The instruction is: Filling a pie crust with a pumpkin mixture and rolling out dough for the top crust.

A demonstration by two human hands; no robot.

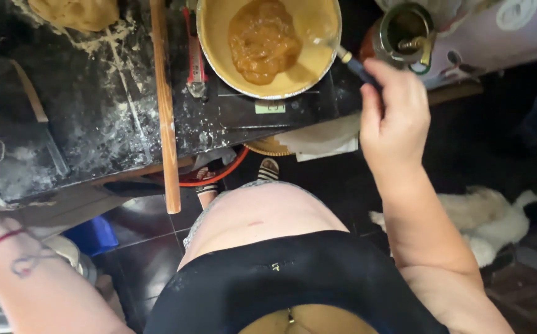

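Gripping the dark handle of a spoon (pixel 343 54), the right hand (pixel 392 120) has its fingers curled tight together around it, thumb side toward the person. The spoon's bowl rests inside the right part of a round pie tin (pixel 210 46) lined with pale dough. In the middle of the tin sits a mound of glossy orange-brown filling (pixel 262 40), with bare dough showing around it. The tin stands on a flat dark scale (pixel 268 111) at the far edge of a black, flour-dusted counter (pixel 95 105).

The left hand is out of view; only the forearm (pixel 39 284) shows at the near left, with a red string at the wrist, so I cannot tell how its fingers are set.

A long wooden rolling pin (pixel 165 105) lies left of the tin, running from far to near and overhanging the counter's near edge. A lump of dough (pixel 77 12) sits at the far left. Right of the tin, just beyond the right hand, stands an open metal pot (pixel 404 34); its contents are too dark to make out. A white furry animal (pixel 485 216) lies on the dark floor at the right.
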